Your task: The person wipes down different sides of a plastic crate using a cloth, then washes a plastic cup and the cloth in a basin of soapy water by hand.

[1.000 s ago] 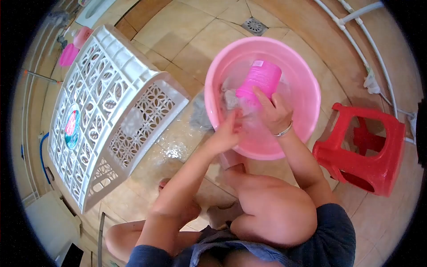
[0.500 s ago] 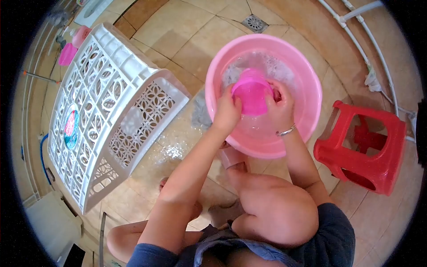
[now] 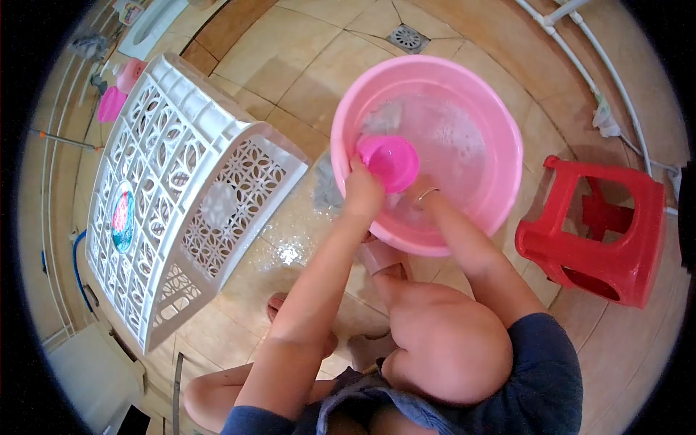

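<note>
A pink wash basin (image 3: pixel 499 167) holds soapy water with foam and a greyish cloth (image 3: pixel 386 118) near its far left side. Inside it, my left hand (image 3: pixel 365 187) grips a bright pink plastic cup (image 3: pixel 395 163) by the left rim. The cup's round opening faces up toward me. My right hand (image 3: pixel 420 191) is lowered into the water beside the cup's lower right edge, a bracelet at its wrist. Its fingers are hidden by the water and the cup.
A white openwork plastic basket (image 3: pixel 181 138) lies on its side on the wet tiles at left. The red plastic stool (image 3: pixel 533 239) stands right of the basin. Grey fabric (image 3: pixel 325 185) lies against the basin's left side. A floor drain (image 3: pixel 407 38) is beyond.
The cup has moved left and turned so its opening faces up. My right hand has let go of it and dipped lower into the water. My left hand keeps hold.
</note>
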Demonstrator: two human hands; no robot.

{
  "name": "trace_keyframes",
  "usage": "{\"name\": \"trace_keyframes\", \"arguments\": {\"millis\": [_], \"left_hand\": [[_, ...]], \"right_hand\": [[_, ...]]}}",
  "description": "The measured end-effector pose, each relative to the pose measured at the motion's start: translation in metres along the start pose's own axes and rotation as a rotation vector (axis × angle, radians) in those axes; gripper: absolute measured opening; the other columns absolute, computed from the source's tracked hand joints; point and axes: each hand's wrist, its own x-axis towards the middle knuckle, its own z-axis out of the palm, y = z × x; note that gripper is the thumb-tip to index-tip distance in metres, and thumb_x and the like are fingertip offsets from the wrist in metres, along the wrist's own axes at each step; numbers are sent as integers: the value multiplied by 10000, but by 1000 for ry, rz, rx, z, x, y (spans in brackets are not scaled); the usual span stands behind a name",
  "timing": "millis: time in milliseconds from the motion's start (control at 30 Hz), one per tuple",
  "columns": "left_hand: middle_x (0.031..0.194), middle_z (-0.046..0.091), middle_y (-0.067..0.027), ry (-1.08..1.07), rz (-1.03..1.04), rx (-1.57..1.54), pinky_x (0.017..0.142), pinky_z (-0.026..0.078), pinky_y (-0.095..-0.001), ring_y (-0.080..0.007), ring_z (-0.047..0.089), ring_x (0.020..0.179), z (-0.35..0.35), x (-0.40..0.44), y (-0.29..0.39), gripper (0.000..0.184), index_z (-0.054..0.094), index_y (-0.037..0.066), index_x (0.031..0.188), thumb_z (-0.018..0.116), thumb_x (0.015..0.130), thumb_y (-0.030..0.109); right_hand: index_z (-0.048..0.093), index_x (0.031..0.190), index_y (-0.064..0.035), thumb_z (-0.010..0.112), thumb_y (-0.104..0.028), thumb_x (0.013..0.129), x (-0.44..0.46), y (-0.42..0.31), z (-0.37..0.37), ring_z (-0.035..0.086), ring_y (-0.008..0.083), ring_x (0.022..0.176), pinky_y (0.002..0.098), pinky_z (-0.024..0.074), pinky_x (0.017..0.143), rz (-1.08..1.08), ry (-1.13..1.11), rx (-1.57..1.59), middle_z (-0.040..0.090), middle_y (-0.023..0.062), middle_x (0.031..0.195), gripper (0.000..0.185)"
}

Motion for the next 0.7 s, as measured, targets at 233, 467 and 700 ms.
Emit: {"name": "trace_keyframes", "arguments": {"millis": [233,467,700], "left_hand": [[1027,527,-326,-215,-212,198,869,406,-451,-419,518,1002,34,7,-2,592,161,-68,1292,442,779,24],[1026,522,-330,-391,-195,229,876,403,-460,-434,511,1003,40,9,-6,439,280,-50,1174,472,814,113],[1079,514,-306,-463,-137,221,869,396,-464,-430,503,1012,38,18,-13,486,332,-9,1235,464,827,221]], "right_hand": [[615,1006,-39,459,-254,849,-68,-7,-118,605,252,798,357,481,712,452,-42,1133,638,136,931,309],[574,843,-69,392,-199,874,-60,-38,-62,555,274,789,347,457,730,-266,197,-125,580,139,931,226],[535,1032,-71,446,-183,813,-23,-43,-3,500,248,966,344,424,814,192,99,17,531,106,1013,262]]}}
